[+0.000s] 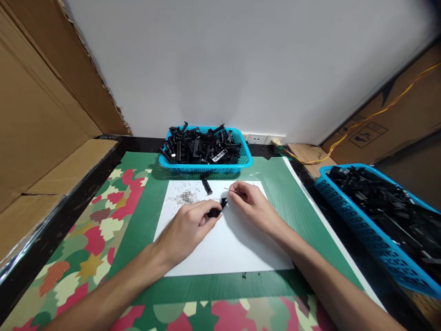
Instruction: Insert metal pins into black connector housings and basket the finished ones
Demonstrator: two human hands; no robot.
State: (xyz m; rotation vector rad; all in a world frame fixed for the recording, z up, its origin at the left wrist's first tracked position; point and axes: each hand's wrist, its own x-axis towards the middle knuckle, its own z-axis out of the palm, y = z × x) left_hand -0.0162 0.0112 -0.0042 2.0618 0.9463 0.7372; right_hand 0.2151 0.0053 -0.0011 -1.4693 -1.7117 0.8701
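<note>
- Black plastic part is sitting over the white sheet; left hand is gripping it, fingers closed.
- Right hand is pinching a thin rod above the sheet, tip pointing left.
- Steadying the part low over the sheet and keeping the rod's tip in sight should be helping control.
- Left fingers are hiding much of the part; right ones are covering the rod's other end.
- Wire bits, sheet's far left, are blurring together.
</note>
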